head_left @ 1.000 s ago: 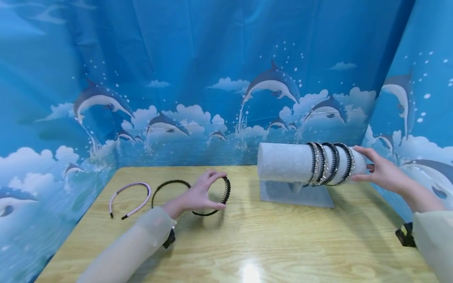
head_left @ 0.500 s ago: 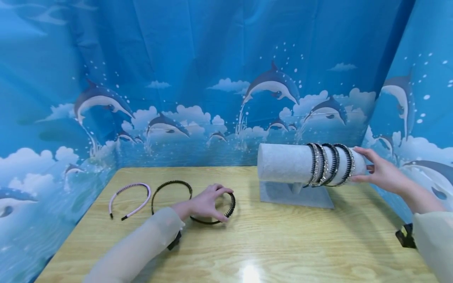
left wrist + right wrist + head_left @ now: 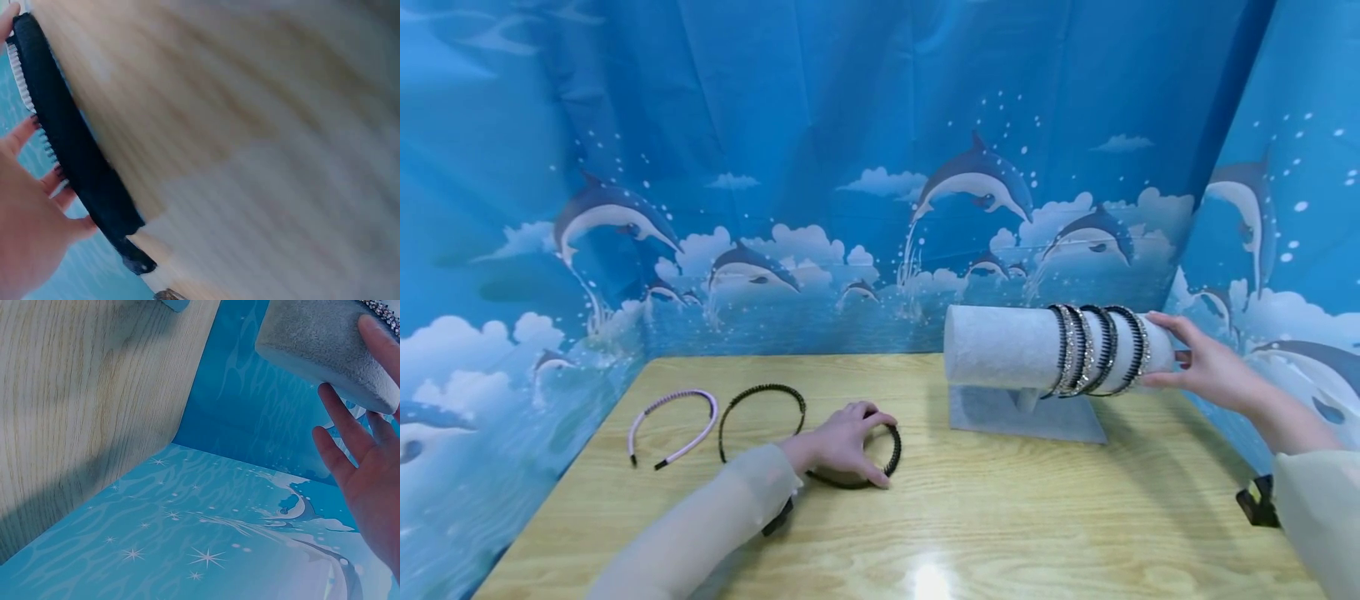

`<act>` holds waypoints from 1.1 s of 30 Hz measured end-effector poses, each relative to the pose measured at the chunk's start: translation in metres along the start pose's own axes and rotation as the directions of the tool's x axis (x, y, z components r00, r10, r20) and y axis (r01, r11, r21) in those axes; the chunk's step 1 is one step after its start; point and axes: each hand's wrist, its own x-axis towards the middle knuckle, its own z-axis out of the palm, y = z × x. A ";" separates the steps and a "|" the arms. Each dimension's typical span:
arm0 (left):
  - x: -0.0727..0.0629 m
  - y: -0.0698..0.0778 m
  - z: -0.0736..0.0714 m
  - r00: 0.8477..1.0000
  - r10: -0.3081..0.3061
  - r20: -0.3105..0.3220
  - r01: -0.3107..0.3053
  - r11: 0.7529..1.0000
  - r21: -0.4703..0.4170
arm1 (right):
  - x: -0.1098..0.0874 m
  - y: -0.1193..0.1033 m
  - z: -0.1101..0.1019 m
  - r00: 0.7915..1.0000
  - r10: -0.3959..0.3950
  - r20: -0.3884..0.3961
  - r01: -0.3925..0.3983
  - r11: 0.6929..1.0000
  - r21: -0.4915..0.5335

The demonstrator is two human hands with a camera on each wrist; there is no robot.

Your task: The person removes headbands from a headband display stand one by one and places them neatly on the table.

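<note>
Pinching black toothed headband [image 3: 897, 452] in left hand [image 3: 842, 442], thumb and fingers well parted; gripping grey display roll [image 3: 1003, 346] in spread right hand [image 3: 1213, 367], rhinestone headband [image 3: 1141, 346] beside fingertips.

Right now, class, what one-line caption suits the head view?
Left hand holding a black headband, right hand on a grey display roll bearing sparkly dark headbands.

We see roll [image 3: 1000, 346]: matt plush cloth | table [image 3: 1015, 508]: wood-grained, glossy | toothed band [image 3: 78, 131]: matt, plastic-looking | studs [image 3: 382, 311]: glittery | backdrop [image 3: 850, 92]: smooth sheeting
</note>
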 end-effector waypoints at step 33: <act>-0.013 -0.057 -0.036 0.996 -0.070 -0.055 0.055 0.970 -0.235 | 0.000 0.000 0.001 1.000 -0.010 -0.010 0.010 1.000 0.001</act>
